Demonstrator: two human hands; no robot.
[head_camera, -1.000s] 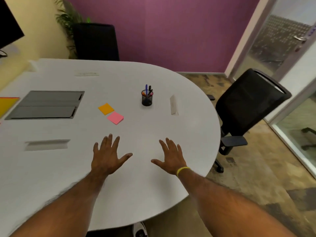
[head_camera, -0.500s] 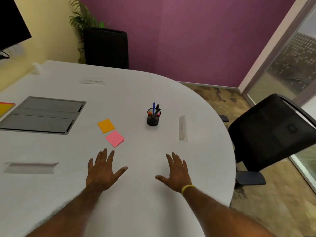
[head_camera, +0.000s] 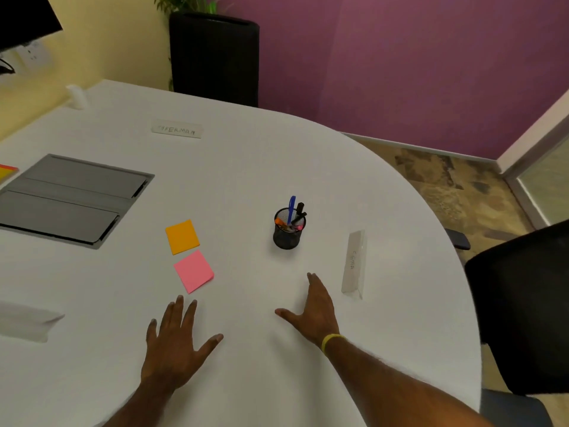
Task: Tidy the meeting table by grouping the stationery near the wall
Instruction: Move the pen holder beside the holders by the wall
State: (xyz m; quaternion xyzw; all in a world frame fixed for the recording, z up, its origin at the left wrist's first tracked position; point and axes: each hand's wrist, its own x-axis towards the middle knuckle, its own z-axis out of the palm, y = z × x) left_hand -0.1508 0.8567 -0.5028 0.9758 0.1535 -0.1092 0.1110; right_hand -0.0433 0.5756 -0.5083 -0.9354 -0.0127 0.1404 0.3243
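Note:
A black mesh pen holder [head_camera: 287, 232] with several pens stands mid-table on the white meeting table [head_camera: 246, 167]. An orange sticky pad [head_camera: 182, 237] and a pink sticky pad [head_camera: 194, 271] lie to its left. My left hand [head_camera: 174, 343] rests flat and empty, fingers spread, just below the pink pad. My right hand [head_camera: 314, 309], with a yellow wristband, lies flat and empty below the holder, fingers close together. A yellow-and-red pad [head_camera: 6, 171] shows at the left edge, near the yellow wall.
Folded name cards stand at the right [head_camera: 353, 266], the far side [head_camera: 177, 131] and the left [head_camera: 26, 323]. A grey cable hatch [head_camera: 70, 198] is set into the table. A black office chair [head_camera: 520, 309] is at the right, another chair [head_camera: 215, 57] at the far side.
The view has come closer to the table and swung left. My right hand has slid forward toward the pen holder, with its fingers drawn closer together; my left hand has barely moved.

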